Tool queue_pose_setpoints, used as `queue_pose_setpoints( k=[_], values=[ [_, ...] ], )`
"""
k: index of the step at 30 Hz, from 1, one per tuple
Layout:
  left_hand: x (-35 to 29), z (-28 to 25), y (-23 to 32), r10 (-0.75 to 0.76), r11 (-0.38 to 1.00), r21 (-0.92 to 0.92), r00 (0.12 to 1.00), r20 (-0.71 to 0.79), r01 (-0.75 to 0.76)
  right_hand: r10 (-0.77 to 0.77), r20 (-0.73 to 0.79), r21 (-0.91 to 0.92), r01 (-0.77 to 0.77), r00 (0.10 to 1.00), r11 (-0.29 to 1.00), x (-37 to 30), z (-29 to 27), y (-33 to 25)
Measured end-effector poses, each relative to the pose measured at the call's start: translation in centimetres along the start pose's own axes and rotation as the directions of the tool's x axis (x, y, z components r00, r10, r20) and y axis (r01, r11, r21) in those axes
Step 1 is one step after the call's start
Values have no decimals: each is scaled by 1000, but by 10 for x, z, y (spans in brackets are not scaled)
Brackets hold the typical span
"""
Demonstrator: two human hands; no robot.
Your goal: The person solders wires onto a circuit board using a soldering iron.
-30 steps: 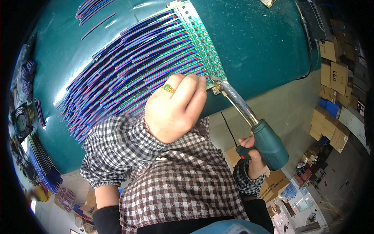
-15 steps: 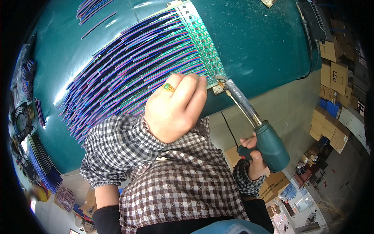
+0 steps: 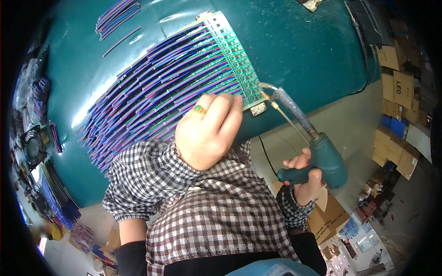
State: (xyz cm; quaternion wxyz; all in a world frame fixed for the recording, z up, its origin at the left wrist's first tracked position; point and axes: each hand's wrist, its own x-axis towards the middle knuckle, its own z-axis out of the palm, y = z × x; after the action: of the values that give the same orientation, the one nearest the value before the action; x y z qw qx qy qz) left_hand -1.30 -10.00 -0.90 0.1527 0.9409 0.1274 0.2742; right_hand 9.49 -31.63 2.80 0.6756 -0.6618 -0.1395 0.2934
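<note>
Rows of multi-coloured wires (image 3: 152, 87) in red, blue, green and black fan out leftward from a green circuit board panel (image 3: 233, 57). At the panel's near end my left hand (image 3: 207, 131), wearing a ring with a green stone, is closed over the nearest wires. Its fingertips are partly hidden. In my right hand (image 3: 306, 181) is a green pistol-shaped soldering gun (image 3: 328, 161), held by the handle. Its metal barrel slants up and left, and the bent tip is at the panel's right edge near the lower corner. Whether the tip touches the board I cannot tell.
The panel lies on a green-topped table (image 3: 304, 55). More wire bundles (image 3: 117, 18) lie at the far left. Another soldering tool (image 3: 357, 27) rests at the far right. A small fan (image 3: 33, 145) stands at the left edge, and cardboard boxes (image 3: 403, 92) are stacked beyond the right side.
The soldering gun's tip has shifted from over the panel's lower corner to its right edge, and the gun has tilted. My left hand stays at the wires. The whole view has shifted slightly.
</note>
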Motion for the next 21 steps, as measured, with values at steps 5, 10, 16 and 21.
queue_pose_setpoints(
  k=[5, 10, 16, 21],
  values=[
    [3, -2, 3, -21, 1000, 5, 1000, 18, 21, 21, -29, 209, -14, 999, 978, 30, 6, 14],
    [5, -4, 6, -34, 999, -12, 999, -1, 34, 114, 15, 536, -105, 993, 838, 69, 16, 17],
    [2, -26, 10, -172, 978, -88, 972, 160, 188, 115, 80, 595, -141, 990, 791, 97, 24, 20],
    [-6, -130, 2, -282, 825, -408, 910, 303, 392, 139, 21, 571, -126, 990, 811, 96, 17, 25]
  ],
)
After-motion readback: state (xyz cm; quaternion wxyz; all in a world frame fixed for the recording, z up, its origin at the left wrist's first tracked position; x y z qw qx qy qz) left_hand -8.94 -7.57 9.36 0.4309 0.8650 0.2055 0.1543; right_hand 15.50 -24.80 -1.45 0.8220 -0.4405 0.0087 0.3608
